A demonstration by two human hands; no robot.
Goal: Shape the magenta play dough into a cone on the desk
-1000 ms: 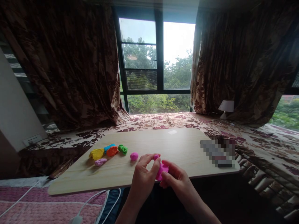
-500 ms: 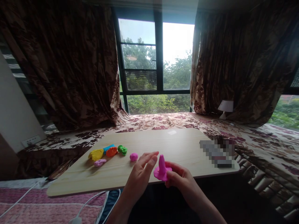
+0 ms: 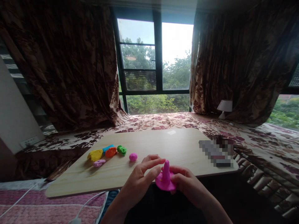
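Observation:
Above the table's near edge is a pink clay piece (image 3: 166, 179), shaped like a pointed cone on a wide thin brim. My right hand (image 3: 187, 183) pinches the brim's right side, thumb on top. From the left, my left hand (image 3: 142, 177) is closed in on the same piece, thumb at the brim and index fingertip close to the cone's tip. Its other fingertips are partly hidden. A pink clay ball (image 3: 133, 157) rests on the table, left of my left hand.
On the light wooden table (image 3: 149, 140) lie lumps of yellow (image 3: 95, 154), blue (image 3: 108, 148), orange (image 3: 111, 152), green (image 3: 121, 150) and pale pink clay (image 3: 99, 163). A blurred-out object (image 3: 216, 152) is at the right. A white lamp (image 3: 224, 107) stands near the window.
My left hand has moved right and come up against the pink clay piece. The piece has shifted slightly right and down, its brim tilted more toward me.

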